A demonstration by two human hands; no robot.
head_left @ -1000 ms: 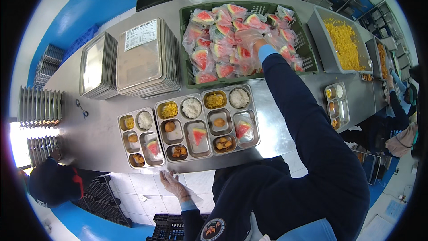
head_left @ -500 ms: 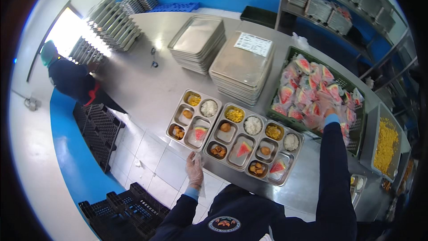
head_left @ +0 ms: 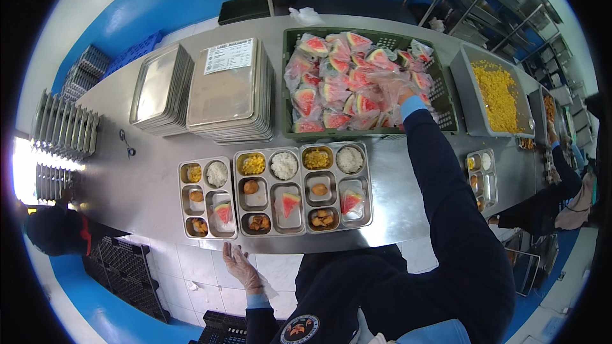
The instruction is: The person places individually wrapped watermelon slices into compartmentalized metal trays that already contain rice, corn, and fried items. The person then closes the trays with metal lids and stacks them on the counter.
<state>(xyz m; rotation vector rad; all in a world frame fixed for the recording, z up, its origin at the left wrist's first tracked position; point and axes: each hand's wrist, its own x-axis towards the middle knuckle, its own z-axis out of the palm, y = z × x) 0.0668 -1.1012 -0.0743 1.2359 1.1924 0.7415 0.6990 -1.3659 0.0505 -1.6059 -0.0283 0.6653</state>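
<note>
My right hand [head_left: 390, 89], in a clear plastic glove, reaches into a green crate [head_left: 357, 134] among bagged watermelon wedges [head_left: 306, 99]. Its fingers blend with the bags, so a grip is hidden. My left hand [head_left: 241, 269], gloved too, hangs off the table's near edge below the left tray, fingers apart and nothing in it. Three steel compartment trays stand in a row: left [head_left: 206, 195], middle [head_left: 268, 199] and right [head_left: 336, 199]. Each has white rice, yellow food, a round brown item, browned chunks and a watermelon wedge.
Behind the trays rise two stacks of steel trays, one open-topped [head_left: 153, 83] and one with a labelled sheet [head_left: 229, 57]. A deep pan of yellow food [head_left: 496, 95] is right of the crate. Another filled tray [head_left: 481, 181] and a co-worker's arm [head_left: 561, 165] are farther right.
The view has swung right, bringing the crate nearer the centre. My right hand stays in the crate among the wedges; my left hand remains by the table's near edge.
</note>
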